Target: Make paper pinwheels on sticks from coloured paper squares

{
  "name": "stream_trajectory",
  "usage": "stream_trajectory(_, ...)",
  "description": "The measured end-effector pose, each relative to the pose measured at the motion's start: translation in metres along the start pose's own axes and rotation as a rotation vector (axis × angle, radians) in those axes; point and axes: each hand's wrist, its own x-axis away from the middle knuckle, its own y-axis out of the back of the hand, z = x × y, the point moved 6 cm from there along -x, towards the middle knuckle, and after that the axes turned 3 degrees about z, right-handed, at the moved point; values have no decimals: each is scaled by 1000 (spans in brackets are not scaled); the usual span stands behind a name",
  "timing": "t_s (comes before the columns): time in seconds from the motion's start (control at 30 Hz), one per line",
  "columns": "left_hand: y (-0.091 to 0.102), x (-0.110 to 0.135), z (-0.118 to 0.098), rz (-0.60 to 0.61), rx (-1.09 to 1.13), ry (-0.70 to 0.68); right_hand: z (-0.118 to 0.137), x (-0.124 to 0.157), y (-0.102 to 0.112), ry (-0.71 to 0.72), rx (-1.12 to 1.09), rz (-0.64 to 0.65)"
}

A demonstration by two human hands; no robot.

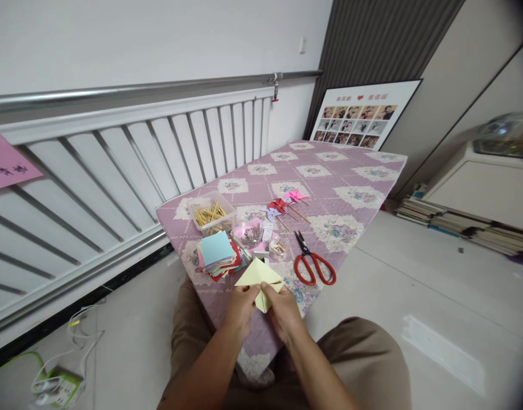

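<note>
My left hand [241, 309] and my right hand [283, 312] both pinch a folded pale yellow paper sheet [258, 275] just above the near end of the purple quilted mat [355, 171]. The fingers of both hands are closed on the sheet's lower corner. Just beyond the sheet lies a stack of coloured paper squares [218, 254]. Red-handled scissors [312, 261] lie to the right of my hands.
A clear box of wooden sticks [210, 214], small clear cups [249, 233] and three finished paper pinwheels [284, 203] lie further along the mat. White railing runs on the left. A photo board [363, 117] leans at the far end. Books [461, 225] are stacked on the floor at right.
</note>
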Motion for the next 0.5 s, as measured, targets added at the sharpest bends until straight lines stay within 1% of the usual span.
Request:
stream_trajectory(0.07, -1, 0, -3, 6, 19, -7, 2, 1, 2, 23, 17, 31)
stream_trajectory(0.13, -2, 0, -8, 20, 51, -16, 5, 2, 8, 66, 46, 46)
stream_trajectory(0.23, -1, 0, -18, 35, 104, -43, 10, 3, 23, 163, 118, 40)
stream_trajectory(0.3, 1, -1, -23, 47, 144, -59, 13, 6, 29, 234, 182, 58)
stream_trajectory(0.4, 2, -3, -27, 73, 177, -62, 16, 13, 28, 305, 286, 147)
stream_trajectory(0.5, 1, -3, -28, 69, 148, -42, 16, 19, 22, 329, 363, 234)
